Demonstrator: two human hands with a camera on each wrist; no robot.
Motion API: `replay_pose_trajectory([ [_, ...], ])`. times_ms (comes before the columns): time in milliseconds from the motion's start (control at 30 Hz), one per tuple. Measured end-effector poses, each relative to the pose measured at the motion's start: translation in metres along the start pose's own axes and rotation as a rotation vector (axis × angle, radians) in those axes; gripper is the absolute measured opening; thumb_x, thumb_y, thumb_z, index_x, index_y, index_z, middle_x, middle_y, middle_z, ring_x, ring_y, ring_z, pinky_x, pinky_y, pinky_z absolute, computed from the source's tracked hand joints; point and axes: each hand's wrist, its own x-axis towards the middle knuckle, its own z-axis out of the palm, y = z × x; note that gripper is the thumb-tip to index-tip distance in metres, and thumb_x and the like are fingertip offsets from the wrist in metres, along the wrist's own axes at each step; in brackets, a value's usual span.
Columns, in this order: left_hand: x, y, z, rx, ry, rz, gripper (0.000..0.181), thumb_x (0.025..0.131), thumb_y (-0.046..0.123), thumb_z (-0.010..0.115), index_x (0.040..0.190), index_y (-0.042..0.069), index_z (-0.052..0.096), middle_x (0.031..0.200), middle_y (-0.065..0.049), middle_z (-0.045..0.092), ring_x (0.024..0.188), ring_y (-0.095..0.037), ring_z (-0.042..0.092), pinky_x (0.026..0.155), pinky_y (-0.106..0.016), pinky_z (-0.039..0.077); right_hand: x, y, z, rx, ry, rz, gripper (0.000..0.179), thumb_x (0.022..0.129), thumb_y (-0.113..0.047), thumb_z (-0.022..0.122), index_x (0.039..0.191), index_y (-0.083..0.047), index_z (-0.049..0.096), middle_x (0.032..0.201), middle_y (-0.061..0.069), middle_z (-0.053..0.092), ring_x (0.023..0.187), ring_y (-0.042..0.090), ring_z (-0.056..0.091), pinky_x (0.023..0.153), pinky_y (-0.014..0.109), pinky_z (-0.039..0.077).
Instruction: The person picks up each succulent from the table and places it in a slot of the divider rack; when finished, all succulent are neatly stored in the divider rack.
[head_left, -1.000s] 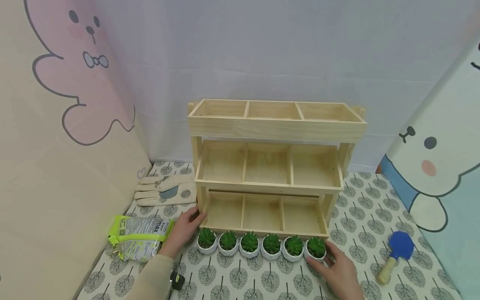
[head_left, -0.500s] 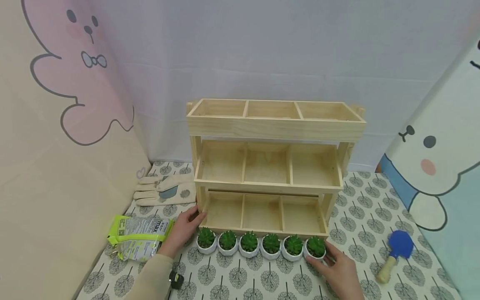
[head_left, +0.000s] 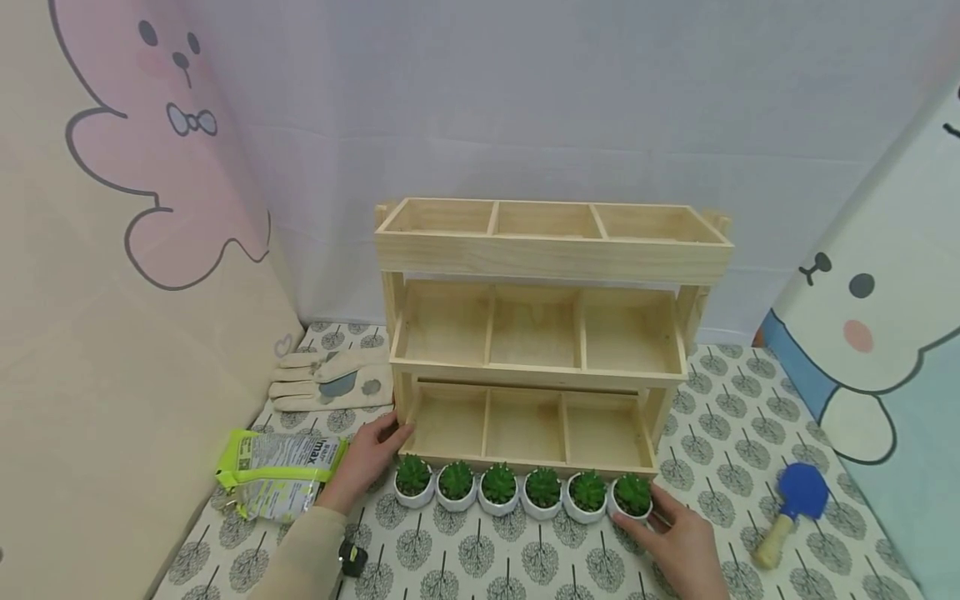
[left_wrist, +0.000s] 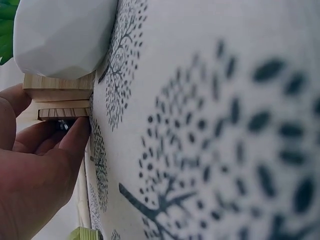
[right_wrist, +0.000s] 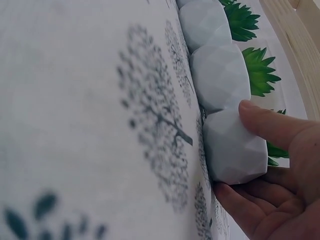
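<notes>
A three-tier wooden plant stand [head_left: 555, 257] stands at the middle, each tier split into three compartments. At its lower left corner my left hand [head_left: 369, 457] grips the leg [left_wrist: 64, 114], thumb on the front and fingers behind it. Several small white pots with green succulents line up along the stand's front. The rightmost potted succulent [head_left: 632, 497] is held by my right hand [head_left: 675, 537]. In the right wrist view my thumb lies on this white pot [right_wrist: 235, 147] near its rim, and my fingertips are at its base on the cloth. The leftmost potted succulent [head_left: 413, 482] sits beside my left hand.
Cream work gloves [head_left: 333, 382] lie left of the stand. In front of them is a green and grey printed bag [head_left: 281, 471]. A blue trowel [head_left: 801, 490] with a pale handle lies at the right. A tree-print cloth [head_left: 480, 575] covers the table.
</notes>
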Motion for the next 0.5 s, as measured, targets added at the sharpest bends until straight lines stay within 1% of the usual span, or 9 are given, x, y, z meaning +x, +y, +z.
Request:
replay_pose_trajectory([
  [67,0.0001,0.0002,-0.0001,-0.007,0.0,-0.013,0.057,0.106,0.032,0.065,0.154,0.004,0.051,0.152,-0.02,0.053,0.14,-0.038,0.051,0.116,-0.052,0.04,-0.0001,-0.0006,-0.0003,0.001,-0.003,0.003,0.098,0.079,-0.048,0.091,0.148,0.01,0.052,0.14,0.034,0.056,0.114,0.043,0.068,0.086,0.04,0.063],
  [133,-0.0001,-0.0004,-0.0002,0.004,-0.001,0.004,0.058,0.106,0.031,0.065,0.154,0.002,0.051,0.151,-0.022,0.053,0.139,-0.04,0.051,0.115,-0.054,0.041,0.0002,-0.001,-0.0004,0.003,-0.007,0.007,0.098,0.079,-0.048,0.091,0.147,0.01,0.052,0.14,0.034,0.056,0.114,0.043,0.068,0.086,0.04,0.063],
  [300,0.0004,-0.0004,-0.0001,0.001,-0.003,0.006,0.058,0.106,0.032,0.065,0.153,0.002,0.051,0.15,-0.022,0.054,0.139,-0.039,0.051,0.115,-0.053,0.041,0.0008,-0.0015,-0.001,0.01,-0.015,0.027,0.099,0.079,-0.048,0.091,0.148,0.009,0.051,0.141,0.034,0.055,0.115,0.044,0.068,0.086,0.041,0.063],
  [367,0.0006,0.0001,-0.0003,-0.004,-0.005,-0.004,0.057,0.106,0.032,0.065,0.153,0.003,0.052,0.151,-0.02,0.054,0.14,-0.038,0.05,0.116,-0.051,0.04,0.0009,-0.0016,-0.0012,0.009,-0.017,0.032,0.099,0.079,-0.048,0.092,0.149,0.009,0.051,0.141,0.034,0.055,0.115,0.044,0.068,0.086,0.041,0.063],
  [500,0.0009,-0.0008,-0.0009,-0.004,-0.009,0.002,0.059,0.106,0.034,0.064,0.154,0.003,0.051,0.152,-0.021,0.053,0.141,-0.038,0.05,0.116,-0.051,0.04,0.0005,-0.0027,-0.0017,-0.002,-0.012,0.022,0.099,0.079,-0.048,0.091,0.148,0.01,0.051,0.141,0.034,0.055,0.115,0.044,0.068,0.087,0.042,0.062],
])
